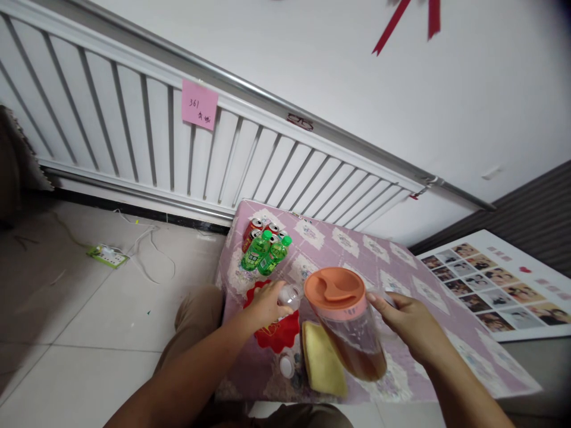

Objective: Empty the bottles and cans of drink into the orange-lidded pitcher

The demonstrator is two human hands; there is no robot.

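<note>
A clear plastic pitcher with an orange lid stands on the small table, holding brown liquid in its lower part. My right hand grips its handle on the right side. My left hand is closed round a small clear glass just left of the pitcher, over a red patterned mat. A yellow sponge lies at the table's near edge beside a small white cap.
Two green bottles and red cans stand at the table's far left corner. A white slatted radiator cover with a pink note runs behind. A photo sheet lies right. A power strip lies on the floor.
</note>
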